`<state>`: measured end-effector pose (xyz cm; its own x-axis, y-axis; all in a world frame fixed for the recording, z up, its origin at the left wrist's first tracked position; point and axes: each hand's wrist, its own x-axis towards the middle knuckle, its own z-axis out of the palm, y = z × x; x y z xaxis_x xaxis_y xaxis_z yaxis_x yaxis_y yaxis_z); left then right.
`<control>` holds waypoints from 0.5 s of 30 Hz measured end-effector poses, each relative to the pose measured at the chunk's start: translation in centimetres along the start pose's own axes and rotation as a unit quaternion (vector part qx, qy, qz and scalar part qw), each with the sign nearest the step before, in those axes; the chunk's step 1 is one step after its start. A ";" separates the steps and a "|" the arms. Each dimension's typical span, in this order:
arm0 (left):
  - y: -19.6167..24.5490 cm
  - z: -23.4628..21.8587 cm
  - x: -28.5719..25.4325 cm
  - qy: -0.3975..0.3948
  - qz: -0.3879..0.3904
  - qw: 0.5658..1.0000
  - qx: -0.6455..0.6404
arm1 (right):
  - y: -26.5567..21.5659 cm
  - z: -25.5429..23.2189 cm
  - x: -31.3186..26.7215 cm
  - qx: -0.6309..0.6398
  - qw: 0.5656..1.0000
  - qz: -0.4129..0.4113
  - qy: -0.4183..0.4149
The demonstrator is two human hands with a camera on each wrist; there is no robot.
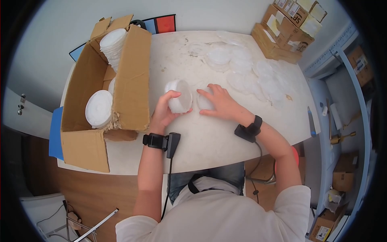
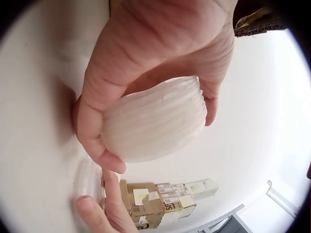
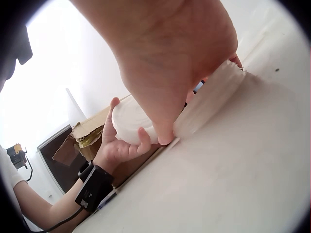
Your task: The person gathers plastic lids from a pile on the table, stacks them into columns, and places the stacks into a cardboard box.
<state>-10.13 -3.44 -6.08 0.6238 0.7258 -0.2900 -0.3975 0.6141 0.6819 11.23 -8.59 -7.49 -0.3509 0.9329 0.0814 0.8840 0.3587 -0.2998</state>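
My left hand point(image 1: 162, 113) grips a stack of round, translucent white plastic lids point(image 1: 181, 97), tilted on its side, thumb on one side and fingers round the other. In the left wrist view the layered edges of this lid stack point(image 2: 155, 124) show between thumb and fingers. Just to the right, my right hand point(image 1: 224, 105) spans a shorter stack of similar lids point(image 1: 204, 103) at the tabletop. The right wrist view has the thumb at one end of that short stack point(image 3: 211, 102) and fingertips at the other. The two stacks are close together.
An open cardboard box point(image 1: 133, 80) at the left holds tall stacks of white lids point(image 1: 98, 109). More translucent lids point(image 1: 242, 76) lie spread over the back right of the white table point(image 1: 193, 149). Parcels point(image 1: 286, 32) stand in the far right corner; a blue-handled tool point(image 1: 311, 121) lies near the right edge.
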 end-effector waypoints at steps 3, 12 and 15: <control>-0.1 -0.1 0.2 -0.004 0.004 1.000 -0.004 | -0.1 0.4 -0.4 -0.040 0.999 -0.017 0.003; -0.9 -0.3 0.8 -0.038 0.031 0.999 -0.013 | -1.2 -1.8 0.9 0.263 0.962 0.043 0.049; -2.1 0.8 0.5 -0.100 0.036 0.994 0.028 | -3.1 -1.5 1.3 0.382 0.916 -0.002 0.127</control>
<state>-8.48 -4.61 -7.08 0.7188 0.6875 -0.1037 -0.4110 0.5405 0.7341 8.47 -8.45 -5.01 -0.1845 0.9439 0.2738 0.3755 0.3251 -0.8679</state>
